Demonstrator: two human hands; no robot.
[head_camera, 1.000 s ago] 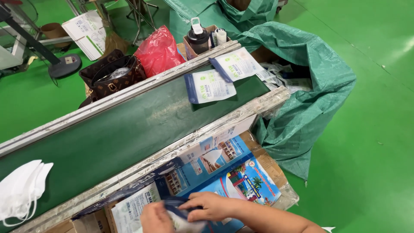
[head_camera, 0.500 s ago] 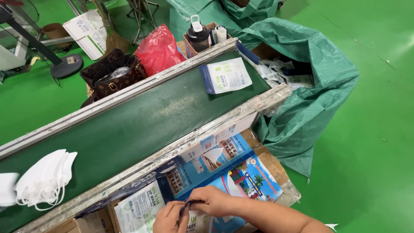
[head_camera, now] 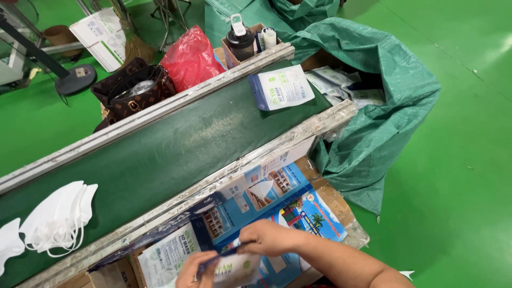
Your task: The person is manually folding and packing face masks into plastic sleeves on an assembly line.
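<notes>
Both hands worked low at the near edge of the view, below the conveyor belt (head_camera: 160, 154). Right hand (head_camera: 269, 238) curled, fingers pinched on the top edge of a mask packet (head_camera: 234, 266), white with a blue strip. Left hand (head_camera: 193, 268) gripped the same packet from its left side; fingers closed round it. Packet held over a stack of blue-and-white printed packets (head_camera: 266, 197) in a cardboard box just beside the belt's near rail.

On the belt: one sealed packet (head_camera: 281, 88) at the far right end; a pile of white face masks (head_camera: 58, 218) at the left end. Green woven sack (head_camera: 384, 106) open past the belt's right end, more packets inside.
</notes>
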